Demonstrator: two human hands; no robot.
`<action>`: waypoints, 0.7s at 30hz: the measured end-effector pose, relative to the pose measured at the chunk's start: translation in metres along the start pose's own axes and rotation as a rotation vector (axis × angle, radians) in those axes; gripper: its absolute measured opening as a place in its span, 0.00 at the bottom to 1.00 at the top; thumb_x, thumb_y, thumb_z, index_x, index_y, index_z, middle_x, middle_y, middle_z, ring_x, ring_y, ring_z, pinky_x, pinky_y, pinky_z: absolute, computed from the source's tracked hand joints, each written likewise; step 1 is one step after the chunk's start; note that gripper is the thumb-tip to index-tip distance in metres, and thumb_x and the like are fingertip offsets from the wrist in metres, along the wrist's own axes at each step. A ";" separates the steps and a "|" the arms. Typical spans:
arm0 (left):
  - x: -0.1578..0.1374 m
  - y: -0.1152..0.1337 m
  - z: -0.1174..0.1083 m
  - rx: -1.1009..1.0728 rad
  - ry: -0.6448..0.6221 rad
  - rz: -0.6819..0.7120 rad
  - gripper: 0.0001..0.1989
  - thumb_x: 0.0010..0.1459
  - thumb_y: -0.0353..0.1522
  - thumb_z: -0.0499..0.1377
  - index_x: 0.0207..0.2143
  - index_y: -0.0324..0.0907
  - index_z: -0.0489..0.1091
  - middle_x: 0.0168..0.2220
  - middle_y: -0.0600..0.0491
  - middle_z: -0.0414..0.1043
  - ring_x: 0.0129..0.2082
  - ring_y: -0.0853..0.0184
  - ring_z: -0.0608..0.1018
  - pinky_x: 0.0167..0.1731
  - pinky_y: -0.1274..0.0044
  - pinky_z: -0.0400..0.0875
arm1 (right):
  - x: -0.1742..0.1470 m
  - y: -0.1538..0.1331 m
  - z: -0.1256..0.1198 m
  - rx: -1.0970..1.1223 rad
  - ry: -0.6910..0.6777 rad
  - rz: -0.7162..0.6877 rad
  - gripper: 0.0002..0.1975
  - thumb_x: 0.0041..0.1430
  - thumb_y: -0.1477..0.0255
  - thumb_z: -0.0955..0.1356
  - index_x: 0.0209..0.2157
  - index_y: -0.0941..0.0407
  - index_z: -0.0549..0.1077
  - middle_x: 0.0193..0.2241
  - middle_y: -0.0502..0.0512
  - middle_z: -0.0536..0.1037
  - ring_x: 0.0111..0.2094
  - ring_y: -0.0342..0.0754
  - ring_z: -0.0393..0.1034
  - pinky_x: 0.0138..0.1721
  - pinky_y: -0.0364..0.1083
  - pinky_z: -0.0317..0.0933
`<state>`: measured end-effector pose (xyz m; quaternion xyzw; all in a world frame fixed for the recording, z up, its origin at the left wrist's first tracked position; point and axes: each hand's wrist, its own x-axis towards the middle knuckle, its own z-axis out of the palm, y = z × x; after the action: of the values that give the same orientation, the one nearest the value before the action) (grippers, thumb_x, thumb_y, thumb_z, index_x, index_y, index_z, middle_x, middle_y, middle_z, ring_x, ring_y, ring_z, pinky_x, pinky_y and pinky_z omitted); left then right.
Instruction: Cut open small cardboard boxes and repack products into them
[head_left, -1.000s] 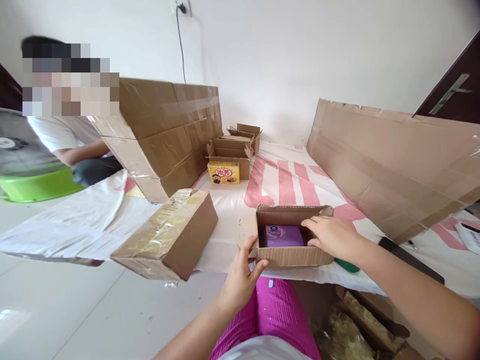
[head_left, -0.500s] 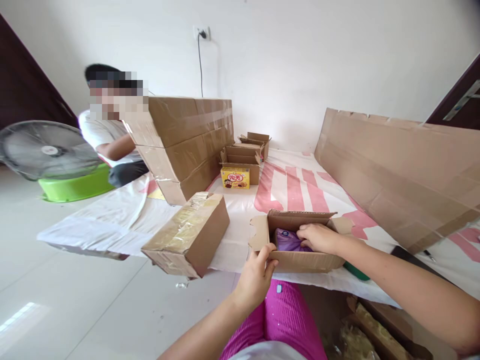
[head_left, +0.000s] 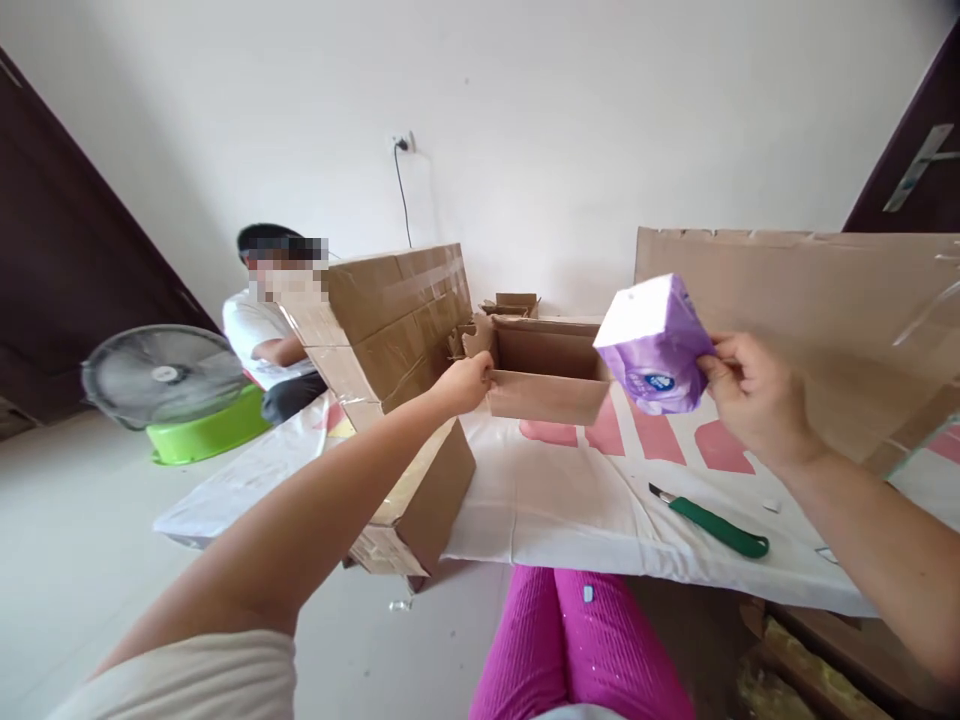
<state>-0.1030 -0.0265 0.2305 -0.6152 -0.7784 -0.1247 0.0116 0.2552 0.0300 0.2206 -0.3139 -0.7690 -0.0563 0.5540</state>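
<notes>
My left hand (head_left: 474,382) grips the near left edge of an open cardboard box (head_left: 547,398), its fingers closed on the rim. The box hangs over the far part of the table, with its inside partly showing. Off to the right, my right hand (head_left: 754,395) pinches a purple and white plastic-wrapped pack (head_left: 651,345) by its right side, up in the air. It looks like a pack of tissues. Below it on the cloth lies a green-handled utility knife (head_left: 712,525), blade pointing left.
A taped carton (head_left: 435,500) stands at the table's left front, beside a wall of stacked cartons (head_left: 405,320). A large cardboard sheet (head_left: 795,290) stands at the right. Behind the stack sits a person (head_left: 259,325), near a fan (head_left: 165,375) and a green basin (head_left: 210,425).
The purple pack has come out of the box and is lifted to the right. My left hand has carried the box away from me. The utility knife is now uncovered.
</notes>
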 end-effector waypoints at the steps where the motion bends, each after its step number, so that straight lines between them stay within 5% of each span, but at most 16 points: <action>1: 0.010 -0.009 0.002 0.022 -0.012 -0.024 0.09 0.58 0.32 0.55 0.43 0.43 0.65 0.41 0.47 0.74 0.41 0.60 0.76 0.37 0.75 0.67 | -0.009 0.004 0.000 0.005 -0.026 0.014 0.06 0.62 0.69 0.63 0.32 0.53 0.69 0.42 0.56 0.78 0.40 0.51 0.74 0.40 0.50 0.67; 5: 0.033 -0.046 0.015 0.099 -0.074 -0.123 0.07 0.54 0.29 0.58 0.38 0.41 0.67 0.38 0.47 0.75 0.39 0.60 0.76 0.37 0.75 0.68 | -0.053 0.018 0.008 0.017 -0.193 0.051 0.07 0.63 0.70 0.61 0.30 0.52 0.67 0.41 0.56 0.76 0.42 0.51 0.72 0.40 0.50 0.67; 12: 0.032 -0.086 0.021 0.185 -0.077 -0.269 0.06 0.50 0.30 0.59 0.33 0.41 0.67 0.35 0.46 0.75 0.41 0.57 0.76 0.39 0.72 0.69 | -0.109 0.026 0.038 0.016 -0.433 0.090 0.10 0.64 0.73 0.59 0.29 0.53 0.68 0.38 0.56 0.74 0.39 0.51 0.70 0.39 0.51 0.68; 17: 0.025 -0.068 0.019 0.202 0.104 -0.255 0.12 0.55 0.32 0.57 0.41 0.35 0.66 0.43 0.35 0.72 0.49 0.45 0.73 0.46 0.55 0.65 | -0.145 0.021 0.075 0.104 -0.469 0.109 0.08 0.62 0.74 0.61 0.30 0.53 0.69 0.40 0.58 0.71 0.43 0.53 0.69 0.46 0.54 0.68; 21: 0.009 -0.022 0.050 0.086 0.194 0.035 0.14 0.63 0.37 0.48 0.41 0.35 0.66 0.45 0.35 0.71 0.53 0.47 0.70 0.51 0.55 0.62 | -0.181 0.020 0.103 0.189 -0.380 0.212 0.05 0.62 0.74 0.62 0.39 0.53 0.67 0.45 0.60 0.70 0.50 0.55 0.67 0.52 0.59 0.65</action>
<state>-0.1193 -0.0119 0.1793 -0.6128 -0.7672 -0.1502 0.1155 0.2156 0.0148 0.0159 -0.3448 -0.8240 0.1344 0.4290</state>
